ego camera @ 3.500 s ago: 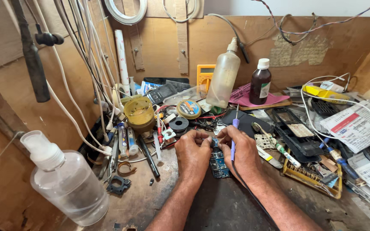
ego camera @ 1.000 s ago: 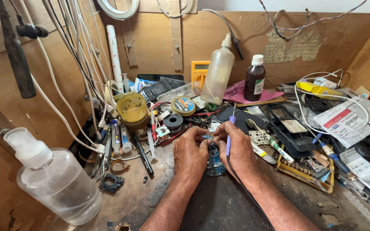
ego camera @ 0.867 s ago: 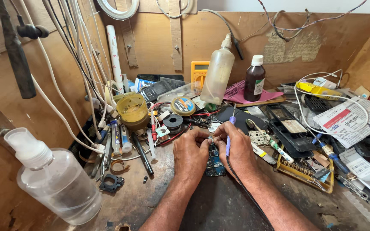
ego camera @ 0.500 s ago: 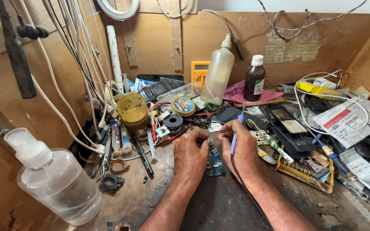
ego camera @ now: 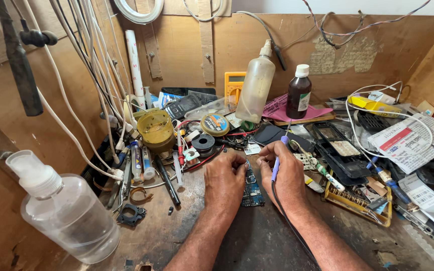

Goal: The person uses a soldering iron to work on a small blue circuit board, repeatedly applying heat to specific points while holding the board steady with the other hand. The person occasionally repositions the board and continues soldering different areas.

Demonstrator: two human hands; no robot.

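Board [ego camera: 252,186], small, blue, likely light, stiff and fragile, best held by its edges; left hand [ego camera: 225,180] pinches its left edge, right hand [ego camera: 283,173] beside it grips a soldering iron [ego camera: 276,168].

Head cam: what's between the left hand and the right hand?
In the head view, a small blue circuit board lies on the bench between the left hand and the right hand, which holds a purple-handled corded tool.

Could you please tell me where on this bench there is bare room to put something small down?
The bare wood near the front edge, between the clear plastic bottle and the left hand, is free. Behind the hands and right of the right hand, tools, cables and the yellow tray crowd everything.
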